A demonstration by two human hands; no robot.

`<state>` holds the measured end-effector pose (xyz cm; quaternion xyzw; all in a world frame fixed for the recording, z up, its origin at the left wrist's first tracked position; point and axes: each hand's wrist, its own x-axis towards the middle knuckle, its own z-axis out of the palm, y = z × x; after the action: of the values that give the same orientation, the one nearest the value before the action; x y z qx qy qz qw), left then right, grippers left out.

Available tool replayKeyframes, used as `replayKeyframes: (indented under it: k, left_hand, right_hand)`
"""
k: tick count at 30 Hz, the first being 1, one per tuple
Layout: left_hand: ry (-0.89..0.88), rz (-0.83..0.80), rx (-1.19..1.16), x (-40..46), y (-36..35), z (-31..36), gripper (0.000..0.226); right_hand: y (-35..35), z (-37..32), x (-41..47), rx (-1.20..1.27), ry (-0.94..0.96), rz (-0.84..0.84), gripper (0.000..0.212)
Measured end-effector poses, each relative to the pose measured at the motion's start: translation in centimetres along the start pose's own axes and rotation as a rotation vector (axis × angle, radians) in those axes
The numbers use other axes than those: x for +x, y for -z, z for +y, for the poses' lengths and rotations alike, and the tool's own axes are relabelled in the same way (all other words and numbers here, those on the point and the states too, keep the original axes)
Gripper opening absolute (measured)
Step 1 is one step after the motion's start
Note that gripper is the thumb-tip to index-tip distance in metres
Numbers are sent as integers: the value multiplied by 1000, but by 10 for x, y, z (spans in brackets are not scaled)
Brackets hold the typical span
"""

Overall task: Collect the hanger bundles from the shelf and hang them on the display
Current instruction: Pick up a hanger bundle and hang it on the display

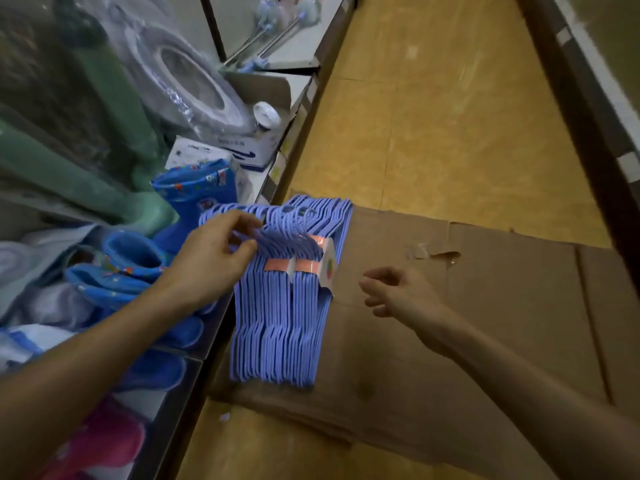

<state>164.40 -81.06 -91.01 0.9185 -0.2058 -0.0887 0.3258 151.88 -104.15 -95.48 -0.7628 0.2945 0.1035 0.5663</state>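
A thick bundle of lilac plastic hangers (pixel 277 327), banded with orange-and-white paper labels, hangs just off the shelf edge (pixel 214 327) over the floor. My left hand (pixel 214 254) grips the hook ends at the top of the bundle, fingers and thumb curled round them. To the right of the bundle, a short gap away, my right hand (pixel 398 292) hovers with loosely curled fingers and holds nothing.
The shelf on the left holds blue children's rain boots (pixel 138 265), green and white folded cloth, a pink item, white boxes (pixel 242 150) and a plastic-wrapped toilet seat (pixel 187 71). Flattened brown cardboard (pixel 485 323) lies on the yellow tiled floor. Another shelf base runs along the right.
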Motion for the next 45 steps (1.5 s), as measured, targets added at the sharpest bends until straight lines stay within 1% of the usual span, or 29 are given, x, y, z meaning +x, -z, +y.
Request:
replayKeyframes:
  k: [3,6,9,11,13,16,19,22,24,26,29,33,36,38,41,44,45]
  left_hand:
    - [-115,1,104,24,-21,-29,35]
    - [-227,-52,184,39,-37,-47,56]
    - [-251,-72,237,46,-51,-59,61]
    - [-264,-50,260,49,-55,-66,63]
    - [-275,-23,272,50,-54,-69,64]
    - [-304,-14,299,52,-51,-70,61]
    - [-309,-9,323,51,-49,-68,66]
    - [-326,-15,343,52,-48,-69,64]
    - [-328,-33,355,53,-47,-68,67]
    - [-325,-48,353,55,-47,-67,68]
    - [-339,-46,315,57,-48,-63,64]
    - [-346,-35,229,59,-55,-51,55]
    - [-391,-21,188,61,-63,-36,50]
    - [-426,-41,187,64,-71,-23,49]
    - [-450,-94,171,67,-85,-3,54]
    - [-475,-135,156,67,-104,16,62]
    - [-487,-150,163,67,-112,20,65]
  right_hand:
    - [-31,39,36,39,-34,-101,17]
    - [-63,75,66,89,-48,-193,37]
    - [-91,101,87,194,-87,-260,58]
    - [-106,111,98,298,-116,-301,63]
    - [-119,114,107,387,-146,-339,58]
    - [-139,112,117,573,-201,-354,40]
    - [-156,107,121,700,-240,-365,37]
    - [-162,103,122,774,-302,-421,34]
    - [-160,102,122,813,-326,-473,28]
    - [-156,99,121,835,-323,-509,28]
    - [-147,99,121,814,-292,-542,37]
    - [-121,105,120,776,-291,-530,53]
    - [-91,112,120,729,-319,-516,50]
    - [-69,116,117,679,-329,-525,50]
    - [-34,125,109,630,-343,-558,53]
    - [-5,141,98,601,-379,-605,66]
    - [4,148,94,606,-395,-618,68]
